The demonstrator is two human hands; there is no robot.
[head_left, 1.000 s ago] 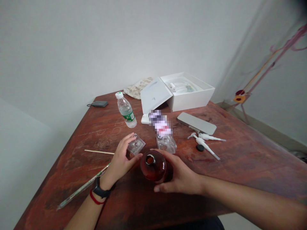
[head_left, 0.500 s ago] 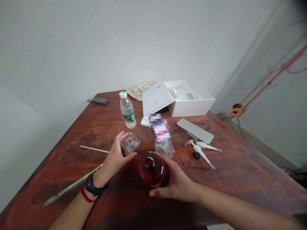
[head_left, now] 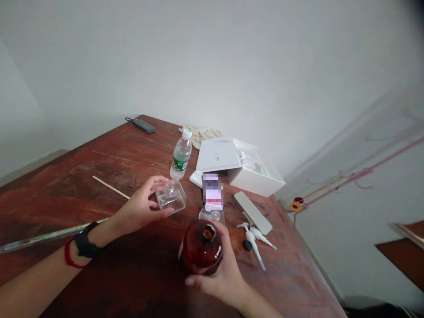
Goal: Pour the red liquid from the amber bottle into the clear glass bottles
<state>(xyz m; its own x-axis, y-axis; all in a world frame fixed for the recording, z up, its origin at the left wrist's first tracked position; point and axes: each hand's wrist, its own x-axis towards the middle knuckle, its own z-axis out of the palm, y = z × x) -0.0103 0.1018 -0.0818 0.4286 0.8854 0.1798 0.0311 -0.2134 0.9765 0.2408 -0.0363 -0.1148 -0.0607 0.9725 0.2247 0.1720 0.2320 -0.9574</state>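
Note:
My left hand (head_left: 139,210) grips a small clear square glass bottle (head_left: 170,198) and holds it just above the wooden table (head_left: 99,168). A black watch and a red band sit on that wrist. My right hand (head_left: 220,274) wraps around a round dark amber bottle (head_left: 201,246) with an open neck, held near the table's front. Just behind the amber bottle stands another clear bottle (head_left: 212,215) with a blurred label.
A water bottle (head_left: 181,155) with a green label stands further back. An open white box (head_left: 243,165), a grey flat case (head_left: 252,212), white pump nozzles (head_left: 255,236), a black cap (head_left: 247,245), a thin stick (head_left: 111,187), a long rod (head_left: 43,238) and a dark device (head_left: 144,126) lie around.
My left hand has closed on the clear square bottle and lifted it off the table. The right hand has kept hold of the amber bottle. The view has swung to the right.

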